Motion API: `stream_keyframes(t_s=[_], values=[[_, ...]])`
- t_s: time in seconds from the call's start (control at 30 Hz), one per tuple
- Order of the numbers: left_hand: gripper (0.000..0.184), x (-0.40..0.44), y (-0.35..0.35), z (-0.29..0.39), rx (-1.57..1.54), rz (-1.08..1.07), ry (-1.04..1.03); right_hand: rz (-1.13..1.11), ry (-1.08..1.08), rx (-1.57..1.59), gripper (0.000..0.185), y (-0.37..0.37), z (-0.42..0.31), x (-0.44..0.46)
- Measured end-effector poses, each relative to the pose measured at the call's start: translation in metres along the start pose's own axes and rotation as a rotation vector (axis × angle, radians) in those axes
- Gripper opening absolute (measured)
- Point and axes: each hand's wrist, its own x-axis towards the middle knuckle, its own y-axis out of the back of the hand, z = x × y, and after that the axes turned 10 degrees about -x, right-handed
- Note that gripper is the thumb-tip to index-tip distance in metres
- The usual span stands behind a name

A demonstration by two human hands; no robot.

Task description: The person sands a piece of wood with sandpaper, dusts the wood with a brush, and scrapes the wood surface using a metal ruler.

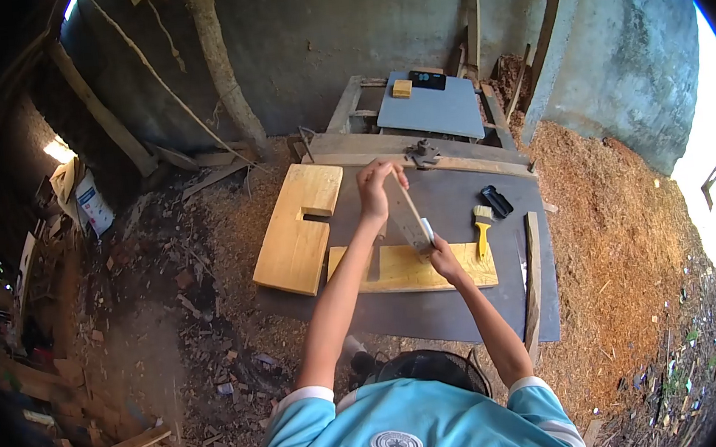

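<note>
My left hand is raised over the dark work table, its fingers closed round the upper end of a thin, flat strip. Lower down, my right hand grips the strip's other end, where a small white piece shows beside the fingers. The strip slants above a yellowish board lying on the table. To the left lies a larger notched board. A brush with a yellow handle rests on the right end of the lower board, near an open black case.
A metal clamp sits at the table's far edge. Behind it, a grey panel holds a small wooden block and a black object. A long wooden strip lies along the right edge. Wood shavings cover the ground.
</note>
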Motion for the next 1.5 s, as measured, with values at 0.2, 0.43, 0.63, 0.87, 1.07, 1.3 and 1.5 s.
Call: stream_keyframes(t_s=[0.2, 0.43, 0.63, 0.87, 1.07, 1.3, 1.5], values=[[0.024, -0.004, -0.001, -0.006, 0.059, -0.043, -0.083, 0.255, 0.329, -0.096, 0.064, -0.018, -0.082, -0.008], [0.024, -0.012, 0.004, 0.001, 0.039, 0.034, -0.070, 0.003, 0.001, -0.223, 0.064, 0.005, 0.028, -0.014], [0.024, -0.004, -0.021, -0.009, 0.219, 0.010, -0.178, 0.188, 0.362, -0.022, 0.047, 0.019, -0.130, 0.007], [0.023, -0.014, -0.033, -0.011, 0.161, 0.004, -0.079, 0.290, -0.014, -0.103, 0.045, -0.010, 0.029, -0.010], [0.018, -0.002, -0.034, -0.025, 0.267, 0.059, -0.180, 0.276, 0.103, 0.036, 0.048, 0.028, -0.129, -0.011], [0.020, -0.008, -0.032, -0.016, 0.221, 0.084, -0.172, 0.447, 0.010, -0.174, 0.049, -0.026, 0.053, -0.002], [0.025, -0.007, -0.044, -0.020, 0.175, 0.107, -0.167, 0.290, 0.082, -0.024, 0.042, 0.027, -0.145, -0.012]])
